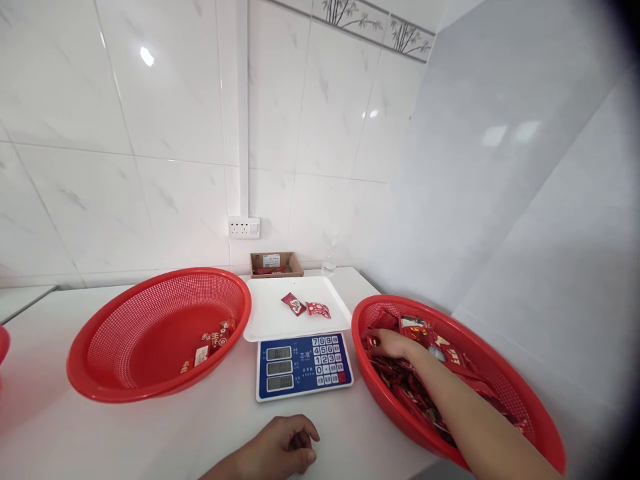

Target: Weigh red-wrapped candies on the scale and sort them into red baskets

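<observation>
My right hand (pixel 391 344) reaches into the right red plastic basket (pixel 543 413), its fingers closed on a small red snack packet (pixel 372 341) near the left rim. Many more red packets (pixel 410 390) fill this basket around my wrist. My left hand (pixel 286 445) rests over the table in front of the scale, loosely curled with thumb and fingertips apart and nothing held. Two small red packets, a dark red one (pixel 293 304) and a red-and-white one (pixel 319 309), lie on the white pan (pixel 265 313) of the blue digital scale (pixel 304 368).
At left stands another red perforated basket (pixel 155 333) with a few packets (pixel 216 339) at its right side. A cardboard box (pixel 277 264) and a clear bottle (pixel 329 259) sit by the tiled wall. A wall socket (pixel 245 228) is above the white table (pixel 210 420).
</observation>
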Motion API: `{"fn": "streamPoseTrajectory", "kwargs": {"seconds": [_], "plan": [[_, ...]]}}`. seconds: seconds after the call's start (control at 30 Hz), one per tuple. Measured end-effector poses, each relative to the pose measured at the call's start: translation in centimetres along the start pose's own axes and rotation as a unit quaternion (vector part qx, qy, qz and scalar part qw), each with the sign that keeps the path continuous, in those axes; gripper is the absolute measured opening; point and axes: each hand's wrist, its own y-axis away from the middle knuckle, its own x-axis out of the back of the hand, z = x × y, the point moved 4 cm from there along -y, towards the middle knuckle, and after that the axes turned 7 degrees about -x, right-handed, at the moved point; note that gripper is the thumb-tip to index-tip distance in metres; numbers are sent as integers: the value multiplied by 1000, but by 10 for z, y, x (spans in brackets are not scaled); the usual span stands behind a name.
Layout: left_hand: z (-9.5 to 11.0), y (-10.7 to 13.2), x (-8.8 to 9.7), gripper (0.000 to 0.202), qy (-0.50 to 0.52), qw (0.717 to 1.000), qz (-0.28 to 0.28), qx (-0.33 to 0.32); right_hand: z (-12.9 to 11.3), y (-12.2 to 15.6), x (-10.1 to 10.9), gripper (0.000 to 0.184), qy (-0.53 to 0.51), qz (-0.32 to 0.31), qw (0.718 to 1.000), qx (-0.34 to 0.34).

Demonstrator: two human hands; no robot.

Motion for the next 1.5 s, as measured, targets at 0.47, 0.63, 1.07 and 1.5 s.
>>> {"fn": "streamPoseTrajectory", "kwargs": {"seconds": [0.47, 0.63, 1.07, 1.5], "plan": [[-1, 0, 0, 26, 27, 1000, -10, 12, 35, -13, 40, 33, -32, 249, 967, -51], [0, 0, 1, 25, 13, 1000, -1, 0, 29, -12, 33, 28, 29, 212, 976, -52], [5, 2, 0, 29, -7, 1000, 5, 16, 21, 29, 78, 30, 40, 299, 941, -155], [4, 4, 2, 44, -3, 1000, 11, 12, -129, 30, 76, 37, 15, 365, 930, 53]]}}
